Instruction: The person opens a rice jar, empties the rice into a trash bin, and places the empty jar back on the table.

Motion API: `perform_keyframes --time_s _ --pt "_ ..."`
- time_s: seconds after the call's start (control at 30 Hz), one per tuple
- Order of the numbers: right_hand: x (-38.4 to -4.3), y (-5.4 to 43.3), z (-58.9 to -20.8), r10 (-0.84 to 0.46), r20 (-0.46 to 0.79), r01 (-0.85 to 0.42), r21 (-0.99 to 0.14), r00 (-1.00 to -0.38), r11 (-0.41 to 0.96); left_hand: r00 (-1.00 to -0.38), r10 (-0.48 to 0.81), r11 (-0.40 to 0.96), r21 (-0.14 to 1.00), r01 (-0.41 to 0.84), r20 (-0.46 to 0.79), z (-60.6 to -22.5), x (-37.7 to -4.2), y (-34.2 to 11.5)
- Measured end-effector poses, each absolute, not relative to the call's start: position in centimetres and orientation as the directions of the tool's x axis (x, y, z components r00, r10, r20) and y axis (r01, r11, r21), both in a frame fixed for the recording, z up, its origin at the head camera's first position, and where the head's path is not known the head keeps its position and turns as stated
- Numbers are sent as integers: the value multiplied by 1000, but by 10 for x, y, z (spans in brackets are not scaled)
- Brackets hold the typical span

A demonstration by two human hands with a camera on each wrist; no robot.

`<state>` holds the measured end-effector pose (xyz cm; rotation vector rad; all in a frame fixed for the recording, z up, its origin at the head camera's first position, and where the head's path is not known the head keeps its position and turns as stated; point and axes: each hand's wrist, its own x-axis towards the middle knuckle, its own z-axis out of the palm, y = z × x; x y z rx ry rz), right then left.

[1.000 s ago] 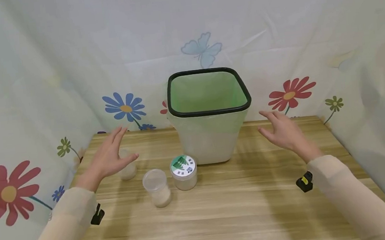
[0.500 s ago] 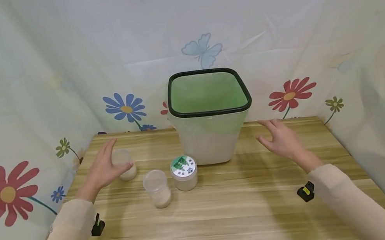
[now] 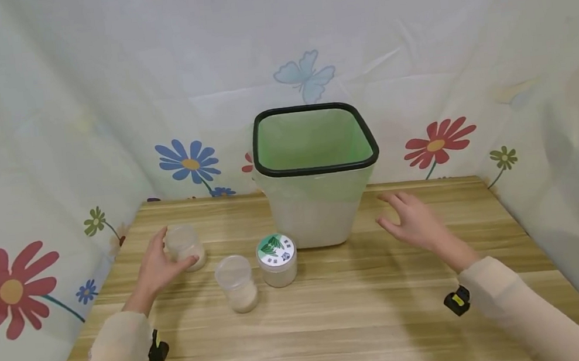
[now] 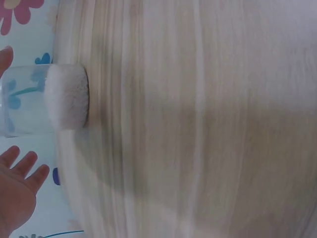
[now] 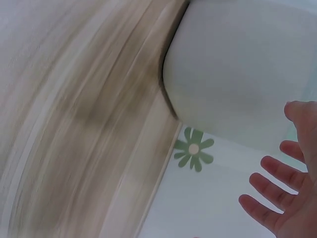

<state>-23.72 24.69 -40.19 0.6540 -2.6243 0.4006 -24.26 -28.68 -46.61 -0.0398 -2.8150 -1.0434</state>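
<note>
My left hand is at the far left cup, a clear plastic one with pale grainy stuff at its bottom. In the left wrist view the thumb and spread fingers lie on either side of this upright cup, with gaps between. A second clear cup, likewise part-filled, stands nearer the front. Beside it is a low clear jar under a white and green printed lid. My right hand hovers empty, fingers spread, just right of a pale green bin with a black rim.
The wooden table carries all of these, with the bin at its back edge. Behind and at both sides hangs a white curtain printed with flowers and butterflies. Small black wrist pieces stick out below the sleeves.
The left hand has come down and closer in around the far left cup. My right hand has dropped and shifted slightly left. Cups, jar and bin stay where they were.
</note>
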Motion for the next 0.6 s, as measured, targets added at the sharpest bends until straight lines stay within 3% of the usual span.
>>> perform_keyframes --time_s 0.33,0.6 --pt "-222 225 -400 -486 472 -593 -104 -736 798 -989 -80 647 761 43 124 -489 -244 -285" --pt "-217 217 -396 -502 465 -605 -96 -730 791 -984 -116 587 809 41 134 -497 -250 -280"
